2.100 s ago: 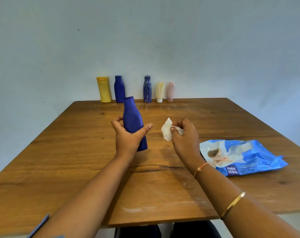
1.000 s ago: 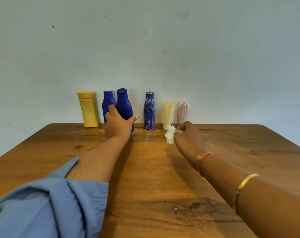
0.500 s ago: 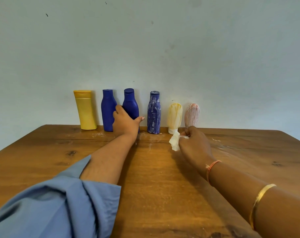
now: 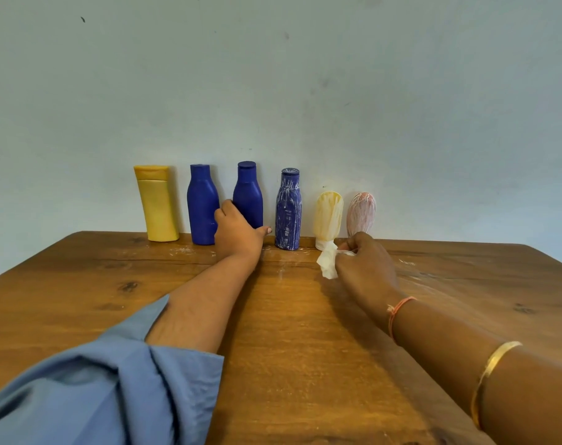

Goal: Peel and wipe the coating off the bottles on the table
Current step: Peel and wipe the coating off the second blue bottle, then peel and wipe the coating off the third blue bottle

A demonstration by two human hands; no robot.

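Note:
Several bottles stand in a row along the table's far edge by the wall. My left hand [image 4: 237, 234] grips the lower part of a clean blue bottle [image 4: 248, 192], which stands upright between another clean blue bottle [image 4: 202, 203] and a blue bottle streaked with white coating [image 4: 288, 210]. At the left end is a yellow bottle [image 4: 157, 203]. Right of the streaked one stand a coated yellow tube [image 4: 328, 216] and a coated pink tube [image 4: 361, 211]. My right hand [image 4: 364, 268] pinches a crumpled white wipe [image 4: 327, 263] just in front of the tubes.
The wooden table [image 4: 289, 348] carries white flecks of coating near the bottles. A pale wall rises right behind the row. My blue sleeve [image 4: 96, 390] covers the near left corner.
My left hand carried the clean blue bottle from mid-table to the back row and set it upright between two blue bottles. My right hand with the wipe moved forward towards the tubes.

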